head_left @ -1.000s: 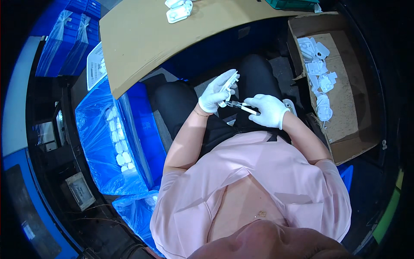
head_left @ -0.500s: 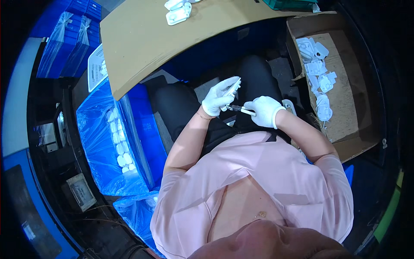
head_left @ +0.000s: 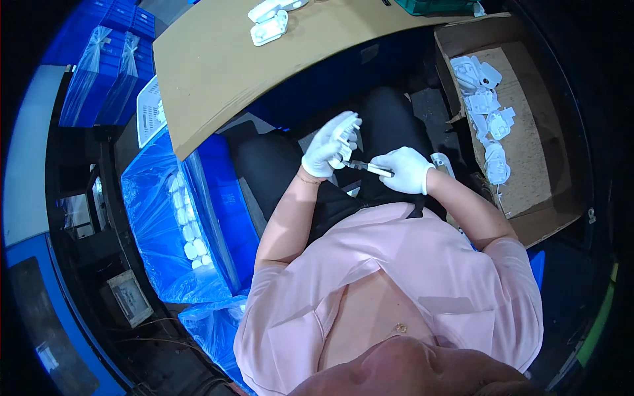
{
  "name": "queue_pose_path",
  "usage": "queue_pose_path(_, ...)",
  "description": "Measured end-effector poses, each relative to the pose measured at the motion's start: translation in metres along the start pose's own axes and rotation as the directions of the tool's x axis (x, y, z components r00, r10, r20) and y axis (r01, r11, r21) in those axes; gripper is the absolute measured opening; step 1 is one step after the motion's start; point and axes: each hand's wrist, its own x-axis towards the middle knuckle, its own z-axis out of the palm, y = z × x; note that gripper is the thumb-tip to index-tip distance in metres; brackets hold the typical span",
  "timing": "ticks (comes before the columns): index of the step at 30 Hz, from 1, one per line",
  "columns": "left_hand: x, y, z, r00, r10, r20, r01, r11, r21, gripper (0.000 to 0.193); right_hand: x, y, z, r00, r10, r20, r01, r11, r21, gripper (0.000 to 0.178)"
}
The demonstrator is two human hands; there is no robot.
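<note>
Above my lap, my left hand (head_left: pixel 318 157) in a white knit glove is closed around a small white moulded plastic part (head_left: pixel 346 136), which is tilted on edge. My right hand (head_left: pixel 404 170), gloved the same way, grips a pair of nippers (head_left: pixel 358 165) with dark metal jaws and pale handles. The jaws point left and reach the lower end of the part. Whether they bite on it is too small to tell. Beside my right wrist, another white piece (head_left: pixel 441 161) lies low near my thigh.
A tan tabletop (head_left: pixel 224 72) ahead holds white parts (head_left: pixel 269 30). To the right, a cardboard box (head_left: pixel 558 211) contains several white pieces (head_left: pixel 485 102). On the left stand a blue bag-lined bin (head_left: pixel 228 198) with white parts (head_left: pixel 189 232), a white basket (head_left: pixel 146 119) and blue crates (head_left: pixel 96 82).
My left hand has turned the white part, so it shows at a different angle. The nippers remain at its lower end, and my right hand has barely shifted.
</note>
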Motion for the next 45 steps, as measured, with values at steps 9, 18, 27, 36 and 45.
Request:
queue_pose_path(9,0.007,0.009,-0.006,0.995,0.102,-0.022,-0.104,0.99,-0.094,0.09,-0.005,0.032,-0.01,0.986,0.158,0.05,-0.126,0.52,0.845,0.037)
queue_pose_path(18,0.01,0.004,-0.002,0.995,0.084,-0.062,-0.092,0.986,-0.141,0.072,-0.003,0.041,-0.01,0.997,0.08,0.019,-0.05,0.406,0.912,0.039)
queue_pose_path(27,0.056,0.051,0.016,0.926,-0.114,-0.361,0.047,0.981,-0.189,0.061,-0.001,0.047,-0.006,0.998,0.047,-0.032,0.016,0.312,0.95,0.038)
queue_pose_path(36,0.16,0.122,-0.053,0.796,0.215,-0.567,-0.059,0.958,0.28,0.033,-0.002,0.051,-0.001,0.998,0.065,-0.015,0.002,0.194,0.981,0.04)
queue_pose_path(45,0.155,0.122,-0.045,0.729,0.266,-0.63,-0.02,0.929,0.369,0.026,-0.003,0.055,0.0,0.995,0.071,-0.073,0.057,0.202,0.978,0.043)
